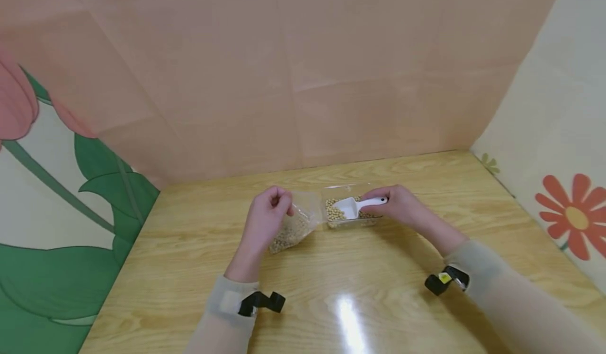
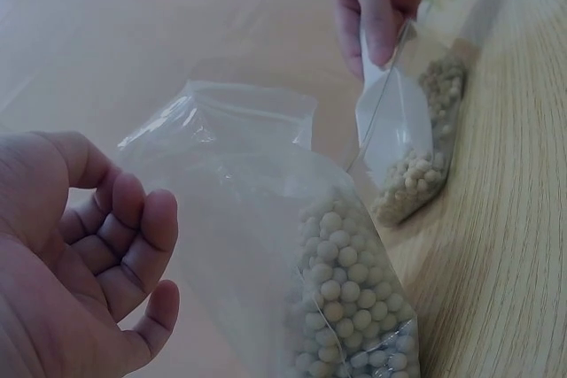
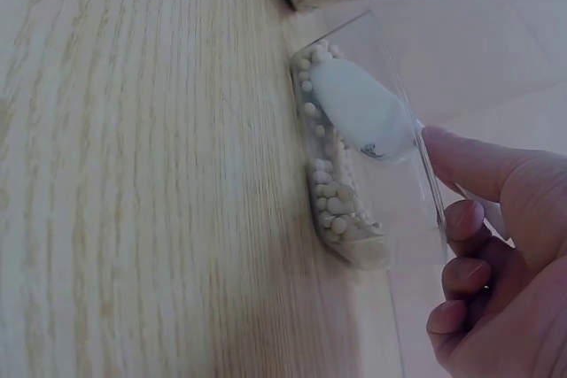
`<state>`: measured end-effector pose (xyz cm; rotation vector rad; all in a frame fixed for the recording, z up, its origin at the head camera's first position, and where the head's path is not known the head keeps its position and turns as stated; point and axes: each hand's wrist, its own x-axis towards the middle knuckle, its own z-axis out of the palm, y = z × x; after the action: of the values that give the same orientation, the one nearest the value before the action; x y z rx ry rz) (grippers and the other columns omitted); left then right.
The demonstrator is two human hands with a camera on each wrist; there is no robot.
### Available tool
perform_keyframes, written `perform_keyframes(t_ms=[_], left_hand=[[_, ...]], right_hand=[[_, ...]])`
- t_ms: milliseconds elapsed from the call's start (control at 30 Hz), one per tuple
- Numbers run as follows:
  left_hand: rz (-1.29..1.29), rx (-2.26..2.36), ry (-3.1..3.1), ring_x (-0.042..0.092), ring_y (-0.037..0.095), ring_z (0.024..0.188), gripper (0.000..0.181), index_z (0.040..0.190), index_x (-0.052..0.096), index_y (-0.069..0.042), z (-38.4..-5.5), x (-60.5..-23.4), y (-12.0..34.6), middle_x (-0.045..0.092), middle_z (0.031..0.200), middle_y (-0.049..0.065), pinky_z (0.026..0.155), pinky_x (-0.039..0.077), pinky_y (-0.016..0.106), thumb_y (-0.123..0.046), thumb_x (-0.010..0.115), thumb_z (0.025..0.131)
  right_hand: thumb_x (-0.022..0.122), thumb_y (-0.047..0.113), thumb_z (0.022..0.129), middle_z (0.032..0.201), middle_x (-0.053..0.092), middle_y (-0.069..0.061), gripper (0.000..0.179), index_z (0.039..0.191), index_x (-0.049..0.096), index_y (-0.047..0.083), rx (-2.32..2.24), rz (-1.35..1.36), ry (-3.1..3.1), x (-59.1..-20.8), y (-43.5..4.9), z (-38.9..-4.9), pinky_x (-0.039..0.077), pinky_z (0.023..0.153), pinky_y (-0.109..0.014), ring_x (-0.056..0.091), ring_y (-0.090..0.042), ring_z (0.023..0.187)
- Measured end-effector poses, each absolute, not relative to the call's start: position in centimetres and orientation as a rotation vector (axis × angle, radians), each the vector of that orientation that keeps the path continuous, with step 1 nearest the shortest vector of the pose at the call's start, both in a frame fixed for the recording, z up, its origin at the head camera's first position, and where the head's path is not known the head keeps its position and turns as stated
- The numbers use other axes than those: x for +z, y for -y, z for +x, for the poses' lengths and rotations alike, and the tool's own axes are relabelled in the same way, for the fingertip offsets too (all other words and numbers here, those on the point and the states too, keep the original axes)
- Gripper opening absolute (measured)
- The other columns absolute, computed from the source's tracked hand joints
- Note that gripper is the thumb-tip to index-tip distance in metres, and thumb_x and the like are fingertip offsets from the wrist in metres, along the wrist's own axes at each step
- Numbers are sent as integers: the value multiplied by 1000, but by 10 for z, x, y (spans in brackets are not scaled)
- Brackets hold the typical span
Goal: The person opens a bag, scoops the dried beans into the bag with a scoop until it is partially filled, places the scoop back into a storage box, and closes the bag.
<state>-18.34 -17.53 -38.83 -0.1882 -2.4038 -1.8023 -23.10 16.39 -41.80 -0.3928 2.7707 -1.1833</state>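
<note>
My left hand (image 1: 266,214) pinches the upper edge of a clear plastic bag (image 2: 226,117) between thumb and forefinger. Round pale beans (image 2: 350,281), likely soybeans, fill the bag's lower part, which rests tilted on the table. To its right sits a clear rectangular box (image 1: 354,224) with more of these beans (image 1: 333,213) inside. My right hand (image 1: 400,205) grips the handle of a white scoop (image 1: 349,208) at the box's right end. The scoop's bowl lies inside the box among the beans, its mouth toward the bag. In the right wrist view the box's clear wall partly covers the scoop.
Box and bag stand on a wood-grain table (image 1: 303,275), toward its back edge. A plain pinkish backdrop (image 1: 284,80) rises behind it. Flower-printed panels flank the left and right sides. Black wrist cameras (image 1: 447,280) are strapped over both sleeves.
</note>
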Motion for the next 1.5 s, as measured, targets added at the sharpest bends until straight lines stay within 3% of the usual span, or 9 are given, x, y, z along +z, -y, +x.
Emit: perform_keyframes(t_ms=[600,767,900,1133,1300,1500], left_hand=[[-195,-1795,2414,53,19,68,22,91,69,-8,-185,-387,172,69,79,7,60,42,28,-15,62,110],[-188,-1807,2418,52,19,68,23,91,69,-8,-186,-388,172,68,80,7,59,42,28,-15,62,111],[-187,-1811,2424,55,20,70,22,91,69,-8,-186,-387,171,68,80,7,61,43,29,-15,63,111],[-196,-1794,2436,55,20,71,21,92,69,-9,-185,-388,170,67,79,6,62,43,28,-14,62,110],[-199,-1804,2437,54,20,71,21,92,69,-8,-184,-389,170,67,80,7,61,43,28,-14,61,111],[-198,-1796,2438,55,20,72,20,92,69,-9,-184,-389,169,68,80,7,61,43,28,-14,61,110]], right_hand=[[90,45,94,128,78,-8,45,127,84,16,-1395,-231,-2586,-421,-165,-228,54,92,-39,67,-24,113],[88,45,96,143,71,-12,52,136,79,13,-1478,-204,-2547,-424,-170,-224,53,97,-38,66,-24,119],[89,44,95,154,63,-13,56,139,77,11,-1564,-167,-2481,-425,-172,-221,46,109,-47,59,-30,133],[89,44,94,159,60,-13,61,141,74,9,-1644,-104,-2402,-429,-177,-218,28,124,-64,43,-37,153],[86,43,98,159,60,-11,61,146,71,8,-1674,-82,-2382,-429,-182,-217,30,123,-63,43,-35,153],[83,39,101,151,67,-9,56,144,72,6,-1677,-101,-2429,-408,-185,-209,37,113,-54,49,-31,144]])
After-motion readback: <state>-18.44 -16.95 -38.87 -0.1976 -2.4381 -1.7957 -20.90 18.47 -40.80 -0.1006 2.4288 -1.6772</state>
